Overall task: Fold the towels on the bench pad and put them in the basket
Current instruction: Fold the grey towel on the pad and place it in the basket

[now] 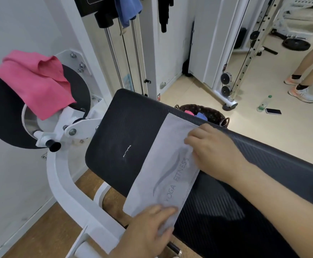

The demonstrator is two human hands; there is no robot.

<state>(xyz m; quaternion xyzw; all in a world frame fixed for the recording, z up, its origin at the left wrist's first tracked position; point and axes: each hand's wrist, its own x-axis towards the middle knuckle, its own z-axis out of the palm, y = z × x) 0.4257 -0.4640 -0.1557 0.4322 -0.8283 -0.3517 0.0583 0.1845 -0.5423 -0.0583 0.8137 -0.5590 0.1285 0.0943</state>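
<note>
towel (163,164) on bench pad (126,131) reads "yoga fitness".

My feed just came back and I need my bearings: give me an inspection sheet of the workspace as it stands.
Surface: black bench pad, with a white mark near its middle.
Job's things: grey towel lies across the pad; pink towel lies crumpled on the round pad; basket stands beyond the bench, with pink and blue cloths inside.
Clutter: bottle and phone on the floor.
Hands: left hand presses flat on the towel's near end; right hand rests on its right edge, pinch unclear.
Cables: black cables run to pulleys.
Surroundings: blue cloth hangs at the top; another person's legs at far right.
</note>
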